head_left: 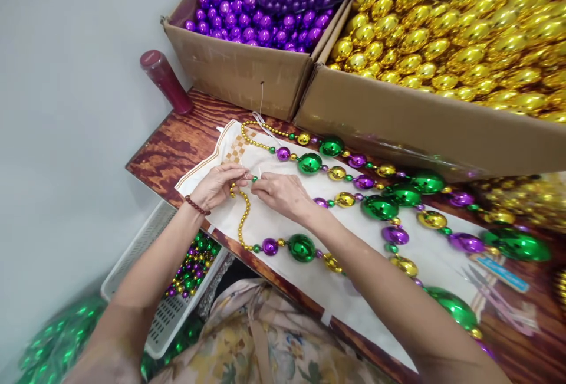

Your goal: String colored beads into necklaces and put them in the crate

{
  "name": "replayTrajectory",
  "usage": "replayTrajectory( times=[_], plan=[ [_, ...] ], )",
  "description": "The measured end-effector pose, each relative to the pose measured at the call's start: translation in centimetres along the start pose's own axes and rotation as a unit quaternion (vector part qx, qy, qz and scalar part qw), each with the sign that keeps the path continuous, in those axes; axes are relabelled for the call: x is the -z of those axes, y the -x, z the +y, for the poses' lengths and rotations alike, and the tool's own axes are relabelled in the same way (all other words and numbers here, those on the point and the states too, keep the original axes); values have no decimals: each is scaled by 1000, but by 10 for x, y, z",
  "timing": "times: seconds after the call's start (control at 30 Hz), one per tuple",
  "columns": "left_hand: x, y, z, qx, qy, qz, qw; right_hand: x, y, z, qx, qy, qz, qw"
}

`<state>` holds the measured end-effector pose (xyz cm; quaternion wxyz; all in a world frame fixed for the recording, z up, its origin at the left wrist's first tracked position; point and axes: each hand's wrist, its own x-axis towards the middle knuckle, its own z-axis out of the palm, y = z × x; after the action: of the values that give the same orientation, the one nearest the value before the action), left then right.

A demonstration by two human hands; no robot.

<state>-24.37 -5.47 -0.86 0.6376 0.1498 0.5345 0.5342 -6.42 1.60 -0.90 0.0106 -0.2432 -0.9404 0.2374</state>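
Note:
Over the white cloth (270, 217), my left hand (219, 186) and my right hand (279, 194) work close together. My left hand pinches the string of a bead necklace where its small gold beads (244, 219) end. The fingers of my right hand are closed on the same necklace, beside a small green bead (254, 179) and a short bit of white string. Larger purple, green and gold beads, including a big green bead (302, 248), run from this necklace under my right forearm. Behind my hands lies another bead necklace (309, 163).
A box of purple beads (239, 59) and a box of gold beads (424, 118) line the back. A red bottle (165, 83) stands at the left. Scissors (499, 304) and a blue-handled tool (502, 272) lie right. Below left, a white basket (152, 242) holds small beads.

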Motion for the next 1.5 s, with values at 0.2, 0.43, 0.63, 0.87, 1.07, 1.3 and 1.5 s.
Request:
replayTrajectory(
  times=[0.2, 0.43, 0.63, 0.87, 1.07, 1.3, 1.5],
  plan=[
    [-3, 6, 6, -4, 21, -50, 999, 3, -7, 24, -4, -114, 31, 993],
    [-11, 14, 14, -110, -191, -76, 972, 10, -29, 32, -68, -514, -62, 853],
    [-14, 15, 10, -242, -308, -24, 920, 17, -30, 32, -80, -580, -188, 789],
    [-12, 13, 1, -267, -277, -10, 923, 15, -31, 37, -104, -567, -200, 792],
    [-10, 5, -12, -239, -116, -10, 964, 14, -19, 32, -42, -444, 77, 892],
    [-11, 4, -13, -212, 43, 5, 976, 15, 11, 39, -38, -295, 87, 951],
    [-4, 2, -1, -245, 6, 59, 968, 25, 43, 55, -129, 126, -56, 982]
  ],
)
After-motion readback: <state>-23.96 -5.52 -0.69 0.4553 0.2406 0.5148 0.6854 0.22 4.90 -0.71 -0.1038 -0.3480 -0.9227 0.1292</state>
